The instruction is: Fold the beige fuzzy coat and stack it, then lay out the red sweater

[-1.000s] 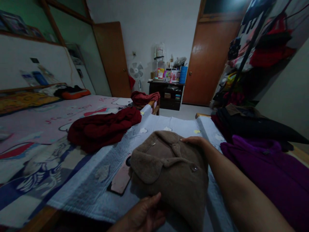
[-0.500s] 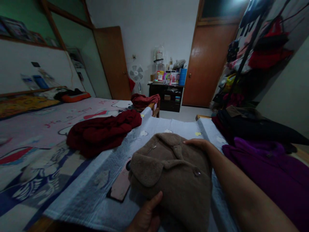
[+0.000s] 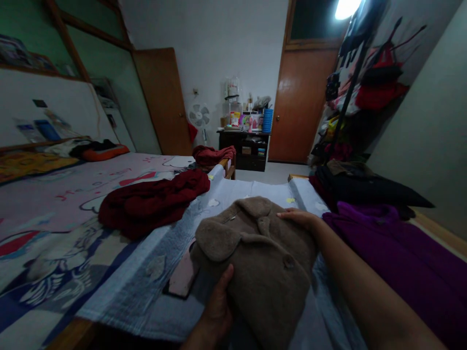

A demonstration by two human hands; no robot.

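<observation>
A brown fuzzy coat with a rounded collar and a large button lies folded over the light blue sheet. My left hand grips its near left edge, thumb on top and fingers hidden underneath. At the coat's far right side, my right hand holds the edge, with the fingertips resting on the fabric. A pink phone-like object with a dark edge lies left of the coat, partly covered by it.
Dark red cloth is bunched at the left, beside the patterned bed. A purple garment and dark folded clothes lie at the right. A fan and a dark cabinet stand farther back.
My left hand has moved slightly up with the coat's near edge, and the coat's lower part is more bent and drawn left. The camera view has shifted a little to the right.
</observation>
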